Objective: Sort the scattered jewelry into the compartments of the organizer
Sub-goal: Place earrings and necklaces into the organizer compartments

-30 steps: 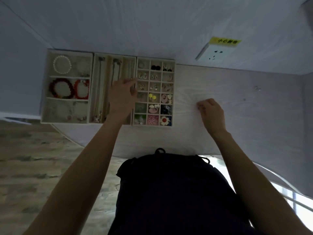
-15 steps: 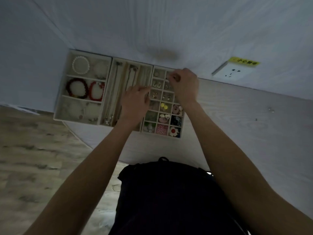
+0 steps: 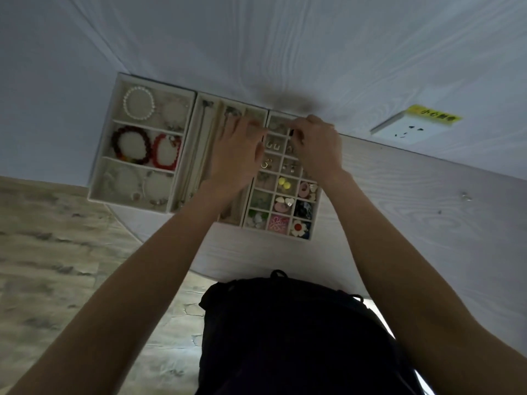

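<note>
Three cream organizer trays stand side by side at the table's far edge. The bracelet tray (image 3: 95, 169) holds a pearl bracelet (image 3: 139, 103) and red bead bracelets (image 3: 166, 151). My left hand (image 3: 236, 158) rests flat, fingers extended, over the necklace tray (image 3: 204, 101) and touches the edge of the earring grid tray (image 3: 273, 233). My right hand (image 3: 319, 146) hovers over the grid's top rows, its fingertips pinched on a small dark earring (image 3: 292, 133). Both hands hide several of the upper cells.
A white wall socket (image 3: 399, 129) with a yellow label sits on the wall to the right. One small shiny piece (image 3: 465, 196) lies on the pale wood table (image 3: 399, 223) far right. Dark clothing (image 3: 285, 337) fills the lower middle, and wooden floor shows at left.
My right hand left the table's middle and came up left to the grid tray's top rows, fingers pinched. My left hand stayed on the trays, sliding a little upward.
</note>
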{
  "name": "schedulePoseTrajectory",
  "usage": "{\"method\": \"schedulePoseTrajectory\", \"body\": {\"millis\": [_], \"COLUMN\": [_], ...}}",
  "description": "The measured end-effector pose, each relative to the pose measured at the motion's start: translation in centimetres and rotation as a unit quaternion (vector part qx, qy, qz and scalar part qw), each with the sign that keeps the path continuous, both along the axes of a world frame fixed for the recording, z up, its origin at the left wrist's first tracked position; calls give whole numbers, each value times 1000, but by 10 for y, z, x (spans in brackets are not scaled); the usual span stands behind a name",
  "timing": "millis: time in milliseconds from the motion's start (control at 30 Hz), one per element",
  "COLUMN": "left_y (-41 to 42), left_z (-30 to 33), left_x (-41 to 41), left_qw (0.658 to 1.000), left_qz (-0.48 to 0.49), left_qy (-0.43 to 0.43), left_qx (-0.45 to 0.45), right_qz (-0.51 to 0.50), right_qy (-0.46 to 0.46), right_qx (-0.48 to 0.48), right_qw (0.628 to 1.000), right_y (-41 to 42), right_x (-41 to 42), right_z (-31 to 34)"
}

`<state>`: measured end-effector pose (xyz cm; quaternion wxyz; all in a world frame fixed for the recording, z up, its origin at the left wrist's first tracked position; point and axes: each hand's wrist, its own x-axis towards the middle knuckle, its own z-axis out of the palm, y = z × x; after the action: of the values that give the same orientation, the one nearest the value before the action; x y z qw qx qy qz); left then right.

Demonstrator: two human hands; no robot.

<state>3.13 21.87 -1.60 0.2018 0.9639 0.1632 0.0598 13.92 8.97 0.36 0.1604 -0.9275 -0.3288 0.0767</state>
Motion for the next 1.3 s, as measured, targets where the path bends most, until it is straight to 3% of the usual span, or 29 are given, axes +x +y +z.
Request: {"method": "schedulePoseTrajectory", "body": {"millis": [200,333,500,767,900,1000,1167,1300], "left_y": [9,11,11,8,-14,-55,-122,-138], "left_z": [1,1,0,5,16,22,9,-6], "left_x": [33,35,33,28,20,14,8,1], "left_qw": [989,984,981,986,995,992,978,976], "left_qz": [-94,-113,-112,-97,-71,-123,-188,-191], "left_qy": [33,32,35,67,28,-1,57,106], "left_qx": [111,131,153,113,69,0,-62,20], "right_qz": [63,65,71,46,-22,-112,-272,-353], "right_qy": [-15,-44,-34,10,80,54,-48,-32], "right_qx": [-110,-147,-138,-98,71,146,62,-1], "right_qw": [992,986,987,994,994,981,959,935], "right_y": [10,13,8,3,-35,-109,-250,-312], "right_x": [7,9,6,-4,-11,-24,-18,19], "right_z": [-5,-6,-6,-5,13,15,-14,-24]}}
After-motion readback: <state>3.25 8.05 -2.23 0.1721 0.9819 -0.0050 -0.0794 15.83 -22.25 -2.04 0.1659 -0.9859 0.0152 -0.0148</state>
